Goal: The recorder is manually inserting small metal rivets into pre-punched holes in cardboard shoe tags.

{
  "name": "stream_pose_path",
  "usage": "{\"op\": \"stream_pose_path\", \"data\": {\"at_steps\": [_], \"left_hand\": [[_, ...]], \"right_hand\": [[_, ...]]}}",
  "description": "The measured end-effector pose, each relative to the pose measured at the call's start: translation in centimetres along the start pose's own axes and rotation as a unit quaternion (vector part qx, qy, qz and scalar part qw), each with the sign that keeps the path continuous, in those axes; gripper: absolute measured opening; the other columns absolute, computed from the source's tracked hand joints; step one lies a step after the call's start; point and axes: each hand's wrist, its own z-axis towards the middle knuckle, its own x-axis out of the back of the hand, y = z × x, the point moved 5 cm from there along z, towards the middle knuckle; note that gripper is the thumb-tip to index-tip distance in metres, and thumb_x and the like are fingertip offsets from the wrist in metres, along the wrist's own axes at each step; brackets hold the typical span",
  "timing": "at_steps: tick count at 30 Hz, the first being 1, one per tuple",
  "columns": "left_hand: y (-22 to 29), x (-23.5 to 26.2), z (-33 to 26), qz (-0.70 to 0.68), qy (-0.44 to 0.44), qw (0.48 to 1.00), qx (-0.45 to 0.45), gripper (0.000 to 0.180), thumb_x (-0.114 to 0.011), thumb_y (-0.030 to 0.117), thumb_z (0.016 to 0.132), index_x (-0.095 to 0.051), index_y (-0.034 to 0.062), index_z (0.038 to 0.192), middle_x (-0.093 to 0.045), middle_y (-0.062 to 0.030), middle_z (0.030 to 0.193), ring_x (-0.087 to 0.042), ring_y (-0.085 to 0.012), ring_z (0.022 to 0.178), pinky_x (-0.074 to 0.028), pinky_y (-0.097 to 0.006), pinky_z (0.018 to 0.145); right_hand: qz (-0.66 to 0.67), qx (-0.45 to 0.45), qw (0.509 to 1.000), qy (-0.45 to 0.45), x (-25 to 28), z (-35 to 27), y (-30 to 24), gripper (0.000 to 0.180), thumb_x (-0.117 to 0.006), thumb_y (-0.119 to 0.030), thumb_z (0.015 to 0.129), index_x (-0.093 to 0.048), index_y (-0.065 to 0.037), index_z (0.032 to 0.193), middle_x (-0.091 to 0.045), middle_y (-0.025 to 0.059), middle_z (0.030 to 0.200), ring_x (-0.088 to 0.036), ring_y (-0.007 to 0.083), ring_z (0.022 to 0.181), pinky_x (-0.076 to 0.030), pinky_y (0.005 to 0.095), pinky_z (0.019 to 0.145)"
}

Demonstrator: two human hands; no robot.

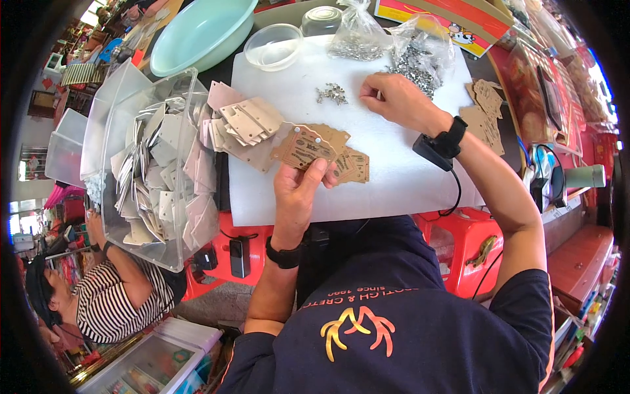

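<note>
My left hand [298, 190] is closed on a brown printed cardboard card [298, 148], pinched between thumb and fingers, with two pale round spots near its top edge. More brown cards [355, 165] lie just beyond and right of that hand on a white foam sheet [275, 194]. My right hand [397, 98] is curled shut, just right of a small heap of shiny metal pieces [331, 93]. Its fingertips are turned down, so anything small in them is hidden. A fanned pile of pale cards with holes [246, 121] sits left of the held card.
Left stands a clear plastic bin [174, 256] full of pale cards. A light-green basin [197, 39], a round clear tub [272, 49] and two bags of metal pieces [357, 36] [423, 62] line the back. Brown cards [484, 118] lie far right. A person in stripes [125, 289] sits left.
</note>
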Motion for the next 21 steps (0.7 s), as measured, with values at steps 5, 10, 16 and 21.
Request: {"op": "stream_pose_path", "data": {"at_steps": [5, 10, 16, 21], "left_hand": [[-0.2, 0.2, 0.1, 0.0, -0.007, 1.0, -0.008, 0.016, -0.058, 0.008, 0.095, -0.059, 0.0003, 0.11, -0.066, -0.0086, 0.09, -0.06, -0.0124, 0.072, -0.05, -0.027, 0.066], [-0.4, 0.3, 0.1, -0.012, -0.005, 1.0, -0.004, 0.017, -0.058, 0.008, 0.096, -0.059, 0.0003, 0.111, -0.066, -0.0085, 0.09, -0.06, -0.0123, 0.072, -0.05, -0.027, 0.067], [-0.3, 0.1, 0.0, -0.009, 0.001, 1.0, -0.001, 0.018, -0.057, 0.011, 0.095, -0.059, 0.0009, 0.11, -0.066, -0.0079, 0.09, -0.058, -0.0134, 0.074, -0.047, -0.028, 0.068], [-0.2, 0.3, 0.0, -0.013, -0.003, 1.0, -0.002, 0.018, -0.057, 0.01, 0.095, -0.059, 0.0006, 0.11, -0.065, -0.0081, 0.091, -0.058, -0.0136, 0.074, -0.047, -0.029, 0.068]], "right_hand": [[-0.001, 0.042, 0.998, 0.043, -1.4, 0.5, -1.0, 0.015, -0.065, -0.017, 0.086, -0.065, -0.002, 0.086, -0.066, 0.0131, 0.083, -0.064, 0.0275, 0.075, -0.051, 0.0368, 0.069], [-0.051, 0.026, 0.997, 0.057, -2.4, 0.9, -1.2, 0.016, -0.064, -0.019, 0.086, -0.066, -0.003, 0.086, -0.066, 0.0124, 0.083, -0.064, 0.0292, 0.077, -0.051, 0.0394, 0.07], [-0.035, -0.012, 0.999, 0.036, -2.3, 1.2, -0.8, 0.016, -0.063, -0.019, 0.082, -0.065, -0.003, 0.083, -0.066, 0.0124, 0.081, -0.064, 0.0301, 0.077, -0.051, 0.0398, 0.07], [-0.079, -0.002, 0.997, -0.024, -1.0, 0.6, -0.6, 0.015, -0.063, -0.017, 0.081, -0.064, -0.002, 0.083, -0.065, 0.0131, 0.08, -0.064, 0.0304, 0.076, -0.05, 0.0393, 0.07]]}}
